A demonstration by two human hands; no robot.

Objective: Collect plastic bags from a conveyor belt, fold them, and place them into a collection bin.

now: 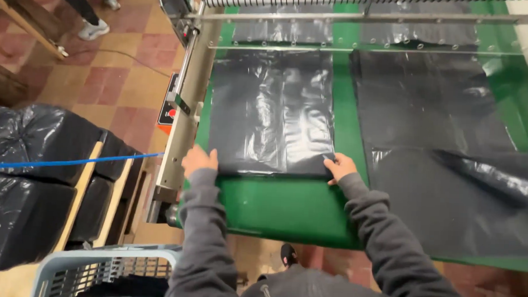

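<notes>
My left hand (199, 160) lies flat, fingers spread, on the near left corner of a stack of black plastic bags (272, 111) on the green conveyor table (279, 204). My right hand (339, 167) presses the near right corner, fingers bent over the edge; whether they pinch it I cannot tell. A second black sheet (439, 143) lies to the right. A grey crate (105, 266) stands below left.
</notes>
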